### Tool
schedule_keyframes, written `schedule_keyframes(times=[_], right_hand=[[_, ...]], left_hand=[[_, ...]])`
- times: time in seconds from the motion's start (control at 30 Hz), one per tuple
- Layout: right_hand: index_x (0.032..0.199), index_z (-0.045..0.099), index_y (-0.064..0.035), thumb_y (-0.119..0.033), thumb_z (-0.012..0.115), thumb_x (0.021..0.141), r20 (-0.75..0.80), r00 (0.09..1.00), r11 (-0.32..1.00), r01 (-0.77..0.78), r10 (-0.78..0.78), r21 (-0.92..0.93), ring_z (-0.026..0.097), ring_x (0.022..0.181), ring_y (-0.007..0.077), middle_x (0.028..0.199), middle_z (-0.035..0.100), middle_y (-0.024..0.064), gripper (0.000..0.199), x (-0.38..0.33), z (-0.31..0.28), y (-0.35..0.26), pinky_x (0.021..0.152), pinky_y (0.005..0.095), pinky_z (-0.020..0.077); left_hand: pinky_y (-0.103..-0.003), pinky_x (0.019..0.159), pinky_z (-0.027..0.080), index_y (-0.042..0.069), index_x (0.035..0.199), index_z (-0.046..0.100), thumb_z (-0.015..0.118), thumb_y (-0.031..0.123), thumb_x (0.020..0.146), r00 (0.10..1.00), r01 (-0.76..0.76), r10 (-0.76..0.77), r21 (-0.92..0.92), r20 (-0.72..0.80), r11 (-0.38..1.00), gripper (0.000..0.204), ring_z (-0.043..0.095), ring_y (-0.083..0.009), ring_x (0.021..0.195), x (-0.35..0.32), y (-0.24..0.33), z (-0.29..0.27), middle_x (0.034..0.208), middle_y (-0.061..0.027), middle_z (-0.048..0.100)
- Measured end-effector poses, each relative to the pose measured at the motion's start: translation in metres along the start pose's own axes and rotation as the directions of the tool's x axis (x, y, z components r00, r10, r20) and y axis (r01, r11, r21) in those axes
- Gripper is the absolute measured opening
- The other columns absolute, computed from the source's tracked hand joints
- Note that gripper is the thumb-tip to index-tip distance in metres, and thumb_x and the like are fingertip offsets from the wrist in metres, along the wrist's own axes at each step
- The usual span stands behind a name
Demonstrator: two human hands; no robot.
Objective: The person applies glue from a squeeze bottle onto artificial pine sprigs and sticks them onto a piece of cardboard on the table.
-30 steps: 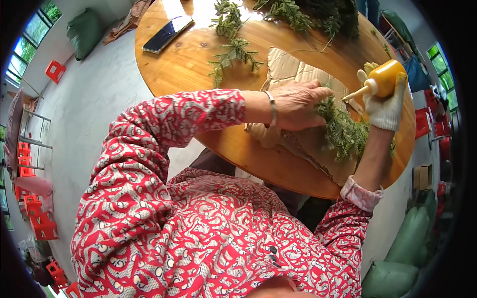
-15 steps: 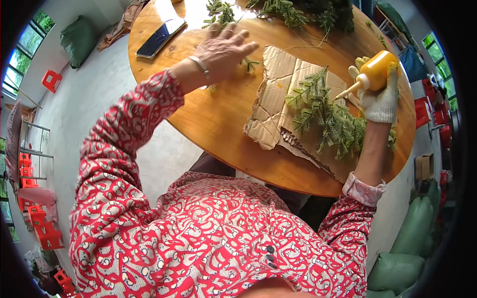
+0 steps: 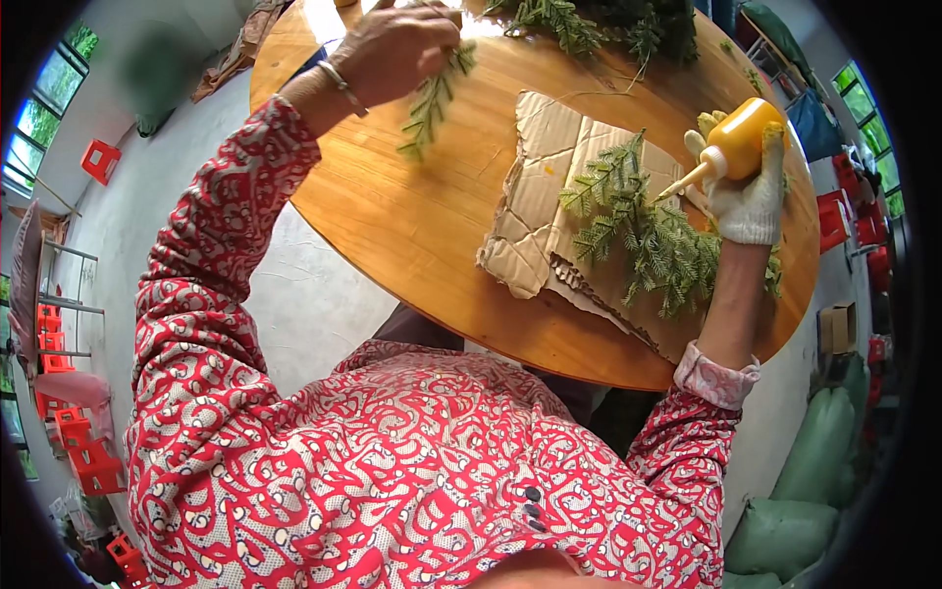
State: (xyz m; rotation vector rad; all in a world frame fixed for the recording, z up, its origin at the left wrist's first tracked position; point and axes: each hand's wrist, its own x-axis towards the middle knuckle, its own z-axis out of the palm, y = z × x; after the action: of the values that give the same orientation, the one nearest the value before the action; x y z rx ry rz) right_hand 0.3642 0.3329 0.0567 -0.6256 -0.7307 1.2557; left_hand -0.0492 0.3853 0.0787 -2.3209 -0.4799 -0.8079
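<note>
Over the far left of the round table, my bare left hand (image 3: 400,57) is closed on a green pine sprig (image 3: 428,116), which hangs below its fingers. A bracelet circles that wrist. My right hand (image 3: 751,201), in a white work glove with yellow stains, grips a squeeze bottle (image 3: 743,135) of yellow-orange liquid, tilted with its narrow nozzle down to the left. The nozzle tip is at a leafy pine branch (image 3: 643,221) lying on a torn piece of cardboard (image 3: 535,211); whether it touches the branch I cannot tell.
The wooden table (image 3: 412,231) has a curved near edge in front of my body. More pine greenery (image 3: 559,25) is heaped at its far side. A phone, mostly hidden, lies behind my left wrist. Red stools (image 3: 101,160) and green sacks (image 3: 783,538) stand around on the floor.
My left hand has gone from spread fingers to holding a pine sprig, lifted and moved up and left. The right hand and bottle have hardly moved.
</note>
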Motion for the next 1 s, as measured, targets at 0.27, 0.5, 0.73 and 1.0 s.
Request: schedule_keyframes(times=[0.27,0.5,0.73,1.0], right_hand=[[0.120,0.047,0.0002,-0.036,0.075,0.075,0.002,1.000,1.000,-0.014,0.014,0.017,0.061,0.098,0.0345,0.109,0.059,0.0206,0.064,0.002,-0.006,-0.001,0.087,0.0514,0.0507],[0.115,0.051,-0.0084,-0.037,0.073,0.078,-0.040,0.999,0.999,0.038,-0.037,0.038,0.061,0.085,0.0351,0.097,0.062,0.0176,0.051,-0.003,0.008,0.002,0.080,0.0581,0.0490],[0.116,0.050,-0.0052,-0.036,0.073,0.078,-0.007,1.000,0.999,0.015,-0.014,0.051,0.061,0.092,0.0340,0.101,0.062,0.0176,0.054,-0.004,0.004,-0.004,0.083,0.0551,0.0499],[0.118,0.049,-0.0012,-0.035,0.073,0.078,0.040,0.999,0.998,-0.031,0.029,0.050,0.062,0.098,0.0328,0.106,0.061,0.0179,0.058,-0.003,0.005,-0.008,0.087,0.0512,0.0510]], left_hand=[[-0.032,0.061,0.045,0.008,0.102,0.066,0.059,0.013,0.076,0.911,0.392,-0.408,-0.181,-0.059,0.902,0.027,0.056,-0.0225,0.060,-0.006,-0.019,-0.015,0.067,-0.0038,0.060],[-0.034,0.062,0.046,0.010,0.105,0.067,0.062,0.015,0.076,0.476,0.824,-0.806,0.141,0.352,0.548,0.030,0.056,-0.0243,0.060,0.008,-0.028,-0.021,0.075,-0.0057,0.065],[-0.023,0.055,0.046,0.015,0.105,0.067,0.064,0.007,0.078,0.710,0.655,-0.629,0.031,0.316,0.755,0.028,0.056,-0.0066,0.058,-0.002,-0.034,-0.021,0.080,-0.0016,0.067],[-0.016,0.044,0.041,0.005,0.113,0.063,0.061,0.002,0.078,0.472,0.801,-0.832,-0.536,0.292,0.267,0.035,0.051,-0.0047,0.048,-0.009,-0.053,-0.015,0.080,-0.0048,0.067]])
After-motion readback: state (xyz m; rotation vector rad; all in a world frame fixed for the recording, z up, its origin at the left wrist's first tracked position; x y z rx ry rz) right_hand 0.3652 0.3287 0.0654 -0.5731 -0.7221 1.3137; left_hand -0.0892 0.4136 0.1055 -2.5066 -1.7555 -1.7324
